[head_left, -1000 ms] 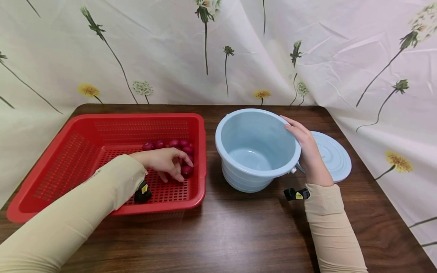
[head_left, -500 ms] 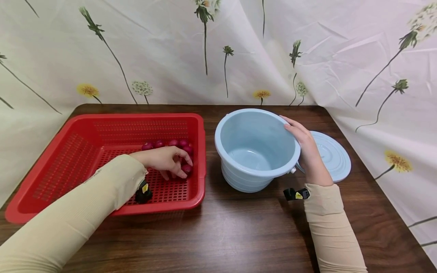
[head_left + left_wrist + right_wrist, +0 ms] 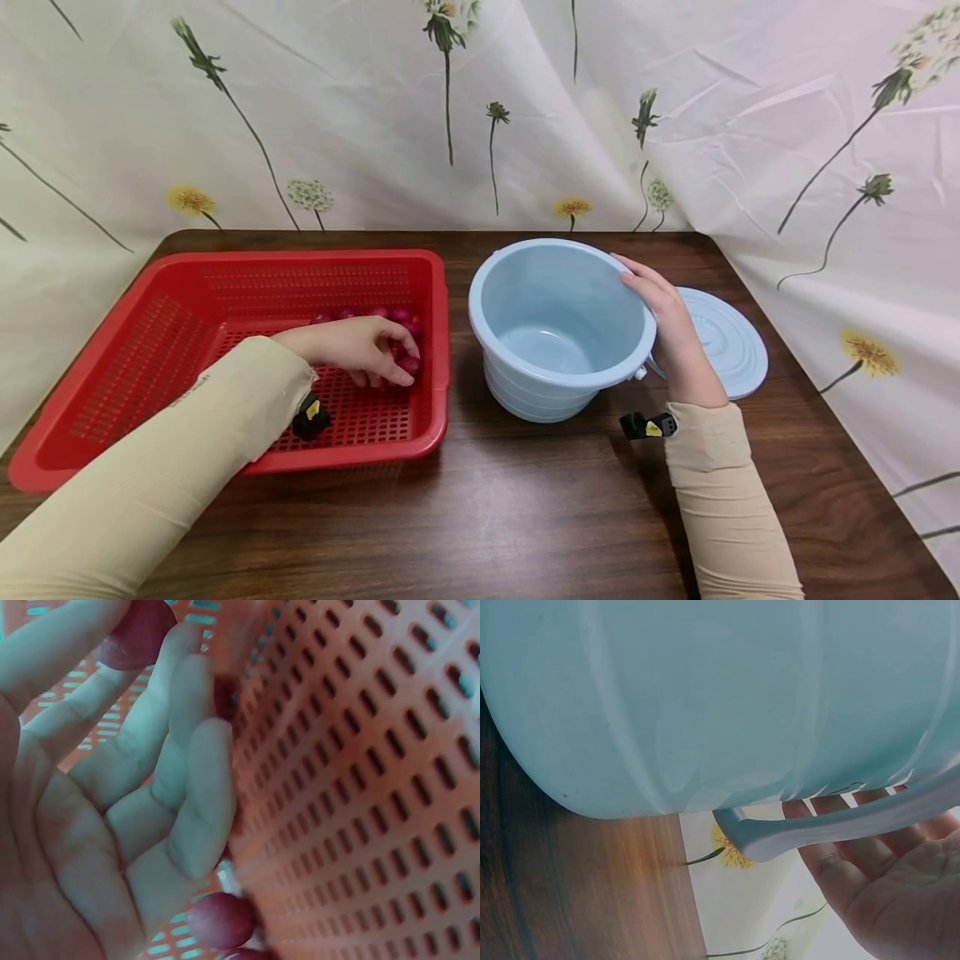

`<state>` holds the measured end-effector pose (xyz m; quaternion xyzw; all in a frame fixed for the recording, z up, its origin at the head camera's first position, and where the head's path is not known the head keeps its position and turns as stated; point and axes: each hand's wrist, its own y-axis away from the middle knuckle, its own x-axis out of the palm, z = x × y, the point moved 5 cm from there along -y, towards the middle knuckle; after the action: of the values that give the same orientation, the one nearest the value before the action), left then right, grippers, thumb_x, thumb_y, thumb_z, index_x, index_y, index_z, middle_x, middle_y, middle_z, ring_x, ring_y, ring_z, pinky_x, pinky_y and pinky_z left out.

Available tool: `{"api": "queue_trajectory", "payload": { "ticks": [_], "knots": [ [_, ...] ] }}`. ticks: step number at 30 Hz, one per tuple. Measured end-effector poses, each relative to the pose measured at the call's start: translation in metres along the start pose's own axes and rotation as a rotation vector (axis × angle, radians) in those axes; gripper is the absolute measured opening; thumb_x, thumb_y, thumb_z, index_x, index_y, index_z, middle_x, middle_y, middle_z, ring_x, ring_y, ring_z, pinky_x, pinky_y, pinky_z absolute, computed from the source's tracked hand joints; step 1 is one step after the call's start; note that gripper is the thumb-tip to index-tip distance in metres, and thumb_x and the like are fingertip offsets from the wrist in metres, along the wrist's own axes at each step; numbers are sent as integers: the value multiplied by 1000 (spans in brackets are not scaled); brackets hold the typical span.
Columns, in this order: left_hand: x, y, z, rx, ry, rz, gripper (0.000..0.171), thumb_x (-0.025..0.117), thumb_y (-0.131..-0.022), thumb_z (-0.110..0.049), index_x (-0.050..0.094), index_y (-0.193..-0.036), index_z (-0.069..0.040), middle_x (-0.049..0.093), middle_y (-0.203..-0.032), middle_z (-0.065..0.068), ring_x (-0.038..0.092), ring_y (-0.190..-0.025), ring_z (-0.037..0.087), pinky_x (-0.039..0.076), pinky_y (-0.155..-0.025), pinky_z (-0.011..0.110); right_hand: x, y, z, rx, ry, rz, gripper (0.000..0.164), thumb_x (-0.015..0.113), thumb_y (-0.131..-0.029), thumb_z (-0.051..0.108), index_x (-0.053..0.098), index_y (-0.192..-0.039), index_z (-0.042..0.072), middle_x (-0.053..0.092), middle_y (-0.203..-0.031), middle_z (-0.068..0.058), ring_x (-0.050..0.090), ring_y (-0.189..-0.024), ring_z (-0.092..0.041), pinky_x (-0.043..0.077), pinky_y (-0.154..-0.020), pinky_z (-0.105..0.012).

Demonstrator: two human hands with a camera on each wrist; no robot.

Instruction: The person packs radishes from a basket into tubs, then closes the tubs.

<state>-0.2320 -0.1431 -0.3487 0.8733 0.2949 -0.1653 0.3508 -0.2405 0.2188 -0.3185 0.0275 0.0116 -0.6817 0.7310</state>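
Note:
In the head view my left hand [image 3: 358, 348] is inside the red basket [image 3: 225, 260], near its right wall. Thumb and fingertips pinch a small, round, dark-red fruit [image 3: 408, 364]. The left wrist view shows that fruit [image 3: 139, 634] at the fingertips, with the palm facing the camera. Several similar fruits [image 3: 400, 315] lie at the basket's far right, partly hidden by the hand. My right hand [image 3: 670, 321] grips the right rim of the light-blue bucket [image 3: 543, 400]. In the right wrist view, its fingers [image 3: 840, 881] reach behind the bucket's handle [image 3: 840, 826] against the side wall.
A light-blue lid [image 3: 723, 342] lies flat on the brown wooden table [image 3: 480, 517], right of the bucket. The bucket stands beside the basket with its mouth upward. A flowered cloth [image 3: 360, 108] hangs behind the table.
My left fingers and thumb have drawn together around the fruit, and the hand has moved slightly up in the view. My right hand keeps its place on the bucket.

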Motion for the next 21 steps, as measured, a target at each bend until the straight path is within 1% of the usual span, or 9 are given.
{"api": "queue_trajectory", "payload": {
  "ticks": [3,6,8,13,17,21],
  "knots": [
    [-4,3,-3,18,2,-22,41,75,-88,-26,60,-121,-5,68,-80,8,60,-70,17,54,-64,31,0,0,-1,5,7,-3,51,50,-102,35,45,-149,16,45,-151,-5,46,-135,-17,43,-101,-21],
    [-9,7,-8,33,3,-59,41,76,-87,-25,60,-120,-5,67,-80,9,58,-69,18,54,-63,31,-1,0,0,3,12,-10,51,50,-102,36,46,-149,16,46,-150,-5,46,-134,-16,41,-104,-26],
    [-13,10,-11,42,-2,-83,42,77,-86,-26,60,-120,-6,65,-79,8,57,-69,18,54,-63,31,-1,0,1,0,12,-11,51,50,-102,37,46,-149,17,47,-150,-5,47,-133,-16,41,-104,-27],
    [-19,17,-21,66,-18,-123,43,78,-86,-28,61,-119,-8,62,-76,6,56,-68,17,53,-62,31,0,0,1,-4,12,-3,51,49,-102,36,45,-149,16,46,-150,-6,47,-133,-16,42,-100,-22],
    [-23,21,-28,80,-21,-153,41,78,-85,-28,61,-118,-9,64,-81,12,58,-69,19,54,-63,31,0,0,1,-6,4,3,51,49,-103,36,45,-149,16,46,-150,-6,46,-134,-16,45,-97,-17],
    [-27,24,-37,91,-10,-174,41,78,-85,-27,61,-119,-10,65,-87,16,58,-69,21,54,-62,32,0,0,0,-5,-8,2,51,50,-102,35,45,-149,15,47,-149,-5,47,-134,-16,45,-96,-16]
  ]
}}
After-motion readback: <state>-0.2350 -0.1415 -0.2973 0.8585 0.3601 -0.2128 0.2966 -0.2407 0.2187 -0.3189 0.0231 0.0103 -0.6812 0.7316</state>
